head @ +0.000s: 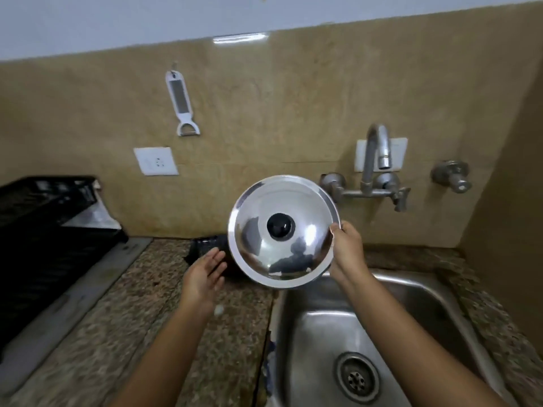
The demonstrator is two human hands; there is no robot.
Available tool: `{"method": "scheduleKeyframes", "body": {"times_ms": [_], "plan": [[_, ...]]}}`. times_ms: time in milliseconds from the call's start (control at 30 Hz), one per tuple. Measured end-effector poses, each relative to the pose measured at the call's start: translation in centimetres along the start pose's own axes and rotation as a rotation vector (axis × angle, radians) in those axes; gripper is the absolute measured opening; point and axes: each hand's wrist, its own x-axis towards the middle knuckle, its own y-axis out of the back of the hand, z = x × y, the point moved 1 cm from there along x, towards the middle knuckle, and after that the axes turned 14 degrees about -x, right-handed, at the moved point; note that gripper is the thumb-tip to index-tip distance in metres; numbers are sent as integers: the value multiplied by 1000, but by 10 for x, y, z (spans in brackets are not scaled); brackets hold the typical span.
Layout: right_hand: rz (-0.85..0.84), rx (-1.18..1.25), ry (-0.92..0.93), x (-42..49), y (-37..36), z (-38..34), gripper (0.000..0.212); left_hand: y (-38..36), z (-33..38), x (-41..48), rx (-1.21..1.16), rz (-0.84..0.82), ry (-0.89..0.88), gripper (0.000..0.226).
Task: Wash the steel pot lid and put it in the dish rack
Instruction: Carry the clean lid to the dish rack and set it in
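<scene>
Steel pot lid [283,232] is being held up at the frame centre, over the sink's [411,289] left rim.

From the head view, the right hand [346,248] is clamping its fingers on the lid's right edge, while the left hand [204,274] is hovering beside it with fingers apart. The tap [377,154] is not running, so washing seems either done or not begun; the dish rack [44,207] is waiting at the left. No writing is readable.

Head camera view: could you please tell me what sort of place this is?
Most likely a home kitchen: a steel sink set in a granite counter, a wall tap above it, a black dish rack, and a peeler hanging on the wall.
</scene>
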Motion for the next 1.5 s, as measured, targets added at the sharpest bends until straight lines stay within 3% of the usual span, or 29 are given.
{"method": "scheduleKeyframes", "body": {"times_ms": [167,500,767,967,1133,1500], "plan": [[-160,54,-5,-28,-109,-12,19,77,81,11,-13,102,-153,34],[-326,129,43,-75,-355,-35,27,222,257,53,109,276,-416,26],[-275,122,258,-73,-547,-65,26,318,382,113,254,337,-522,26],[-139,11,402,-42,-645,-63,28,352,418,170,290,344,-455,27],[-120,-33,470,-17,-709,-58,25,364,433,210,267,340,-415,24],[-304,-142,521,34,-780,-38,27,374,418,238,248,297,-418,25]]}}
